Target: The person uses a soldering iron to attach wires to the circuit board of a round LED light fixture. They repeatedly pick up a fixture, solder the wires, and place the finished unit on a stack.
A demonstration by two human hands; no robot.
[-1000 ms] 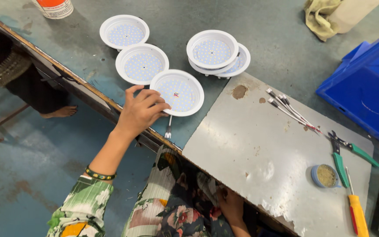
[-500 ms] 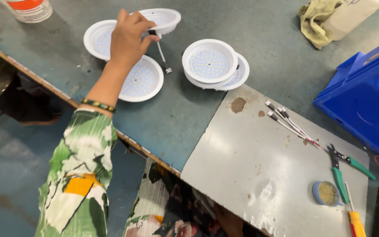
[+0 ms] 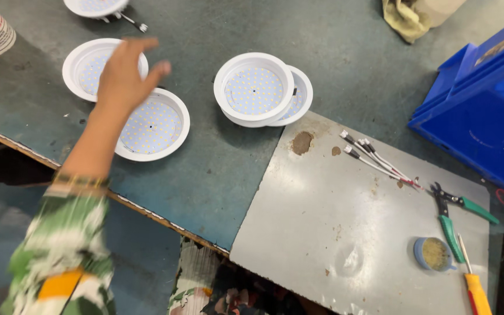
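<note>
White round plastic LED downlight panels lie on the grey-green desk point(image 3: 217, 175): nearest panel point(image 3: 151, 124) beneath the left hand point(image 3: 125, 74), grip open, empty. Stacked pair point(image 3: 255, 88) right; wired panel point(image 3: 95, 6) far. Right hand unseen.

On the bench point(image 3: 205, 175) my left hand point(image 3: 125, 76) hovers over two round light panels point(image 3: 150, 125) lying side by side — a third sits behind them at the far edge. To their right I see two more stacked point(image 3: 255, 87), overlapping. Right of those lies a metal sheet point(image 3: 322, 233) carrying wire leads point(image 3: 377, 160), pliers point(image 3: 453, 219) and a small tin point(image 3: 433, 254) — a crate point(image 3: 485, 116) stands behind it.
</note>
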